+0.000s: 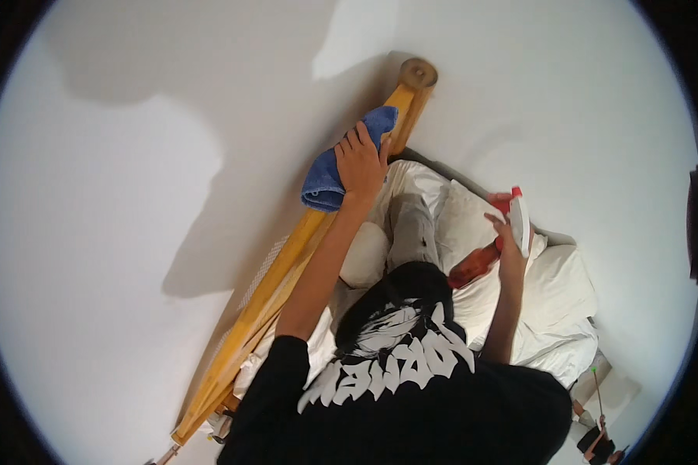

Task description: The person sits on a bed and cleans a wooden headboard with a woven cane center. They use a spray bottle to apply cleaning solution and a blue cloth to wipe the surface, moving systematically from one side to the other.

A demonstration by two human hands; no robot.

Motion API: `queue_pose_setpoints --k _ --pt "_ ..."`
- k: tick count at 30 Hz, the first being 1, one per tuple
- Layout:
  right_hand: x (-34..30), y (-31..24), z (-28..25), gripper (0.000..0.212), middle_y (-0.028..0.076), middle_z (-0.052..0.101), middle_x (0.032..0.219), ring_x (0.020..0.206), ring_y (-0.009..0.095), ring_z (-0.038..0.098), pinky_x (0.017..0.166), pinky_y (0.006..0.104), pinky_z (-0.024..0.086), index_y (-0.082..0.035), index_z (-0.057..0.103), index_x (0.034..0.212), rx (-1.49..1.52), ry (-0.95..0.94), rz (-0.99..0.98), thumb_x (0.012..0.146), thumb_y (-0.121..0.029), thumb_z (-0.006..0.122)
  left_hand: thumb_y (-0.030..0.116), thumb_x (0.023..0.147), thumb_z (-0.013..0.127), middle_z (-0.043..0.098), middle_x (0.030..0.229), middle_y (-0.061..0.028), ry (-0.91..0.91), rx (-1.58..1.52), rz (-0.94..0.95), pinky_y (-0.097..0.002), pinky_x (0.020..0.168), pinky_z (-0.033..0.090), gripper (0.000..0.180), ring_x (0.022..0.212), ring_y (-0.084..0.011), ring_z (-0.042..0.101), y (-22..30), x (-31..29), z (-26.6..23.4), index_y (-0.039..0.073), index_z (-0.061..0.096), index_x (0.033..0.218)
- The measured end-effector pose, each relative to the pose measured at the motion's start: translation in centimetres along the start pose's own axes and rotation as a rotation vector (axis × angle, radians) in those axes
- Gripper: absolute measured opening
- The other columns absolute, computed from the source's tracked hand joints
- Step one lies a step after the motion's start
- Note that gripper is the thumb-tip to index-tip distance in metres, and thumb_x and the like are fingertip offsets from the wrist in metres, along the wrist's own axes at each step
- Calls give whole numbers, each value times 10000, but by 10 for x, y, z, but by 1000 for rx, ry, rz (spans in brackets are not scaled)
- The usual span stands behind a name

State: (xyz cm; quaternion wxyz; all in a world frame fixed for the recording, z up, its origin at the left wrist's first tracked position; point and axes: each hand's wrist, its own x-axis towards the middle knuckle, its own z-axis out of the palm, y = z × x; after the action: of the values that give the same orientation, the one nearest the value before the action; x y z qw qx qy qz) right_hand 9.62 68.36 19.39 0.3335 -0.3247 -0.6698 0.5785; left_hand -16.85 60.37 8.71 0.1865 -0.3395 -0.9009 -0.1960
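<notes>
My left hand [361, 164] is closed over a blue cloth [323, 180], pressing it onto the top of a yellowish wooden rail [279, 267]. The cloth drapes over the rail a little short of its round-ended post [419, 74]. Off to the right, my right hand [508, 236] grips a spray bottle [475, 263] by its neck, below the red and white trigger head. The bottle's body is reddish and tilted, held above the pillows; its trigger head points away from me.
White pillows [558, 287] and rumpled bedding lie on the bed beneath me. The rail runs close along a pale wall [108, 232]. A dark object [696, 225] is on the wall at the far right. At lower right, another person [597, 443] is near a thin pole with a green tip.
</notes>
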Motion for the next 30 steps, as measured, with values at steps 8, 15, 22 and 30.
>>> queue_pose_setpoints --k 8,15,22,30 --pt "-41 -68 0 475 172 572 1210 1147 281 565 969 420 468 66 480 1266 258 17 -65 792 45 471 404 776 745 590 1099 -185 -215 -222 -17 -399 846 485 753 994 -328 612 34 13 -76 -21 421 1308" --pt "-34 -152 33 513 196 582 1203 1187 294 546 952 423 475 65 531 1219 56 -377 -174 715 6 454 205 795 713 531 1277 -177 -156 -260 -59 -422 948 445 740 1124 -339 557 -36 -90 -168 34 360 1423" --pt "-152 -253 97 467 122 614 1192 1083 203 587 971 346 442 8 559 1201 -114 -817 -118 753 68 441 -8 667 662 408 1452 -145 -96 -165 -7 -443 1025 386 833 1247 -335 465 -113 -229 -309 145 402 1444" --pt "-520 -286 217 464 119 654 1108 1003 186 617 950 324 449 -7 570 1201 -233 -987 -189 756 75 470 52 685 698 421 1449 -120 -116 -295 -134 -454 1026 370 779 1244 -346 463 -294 -511 -524 172 452 1415"
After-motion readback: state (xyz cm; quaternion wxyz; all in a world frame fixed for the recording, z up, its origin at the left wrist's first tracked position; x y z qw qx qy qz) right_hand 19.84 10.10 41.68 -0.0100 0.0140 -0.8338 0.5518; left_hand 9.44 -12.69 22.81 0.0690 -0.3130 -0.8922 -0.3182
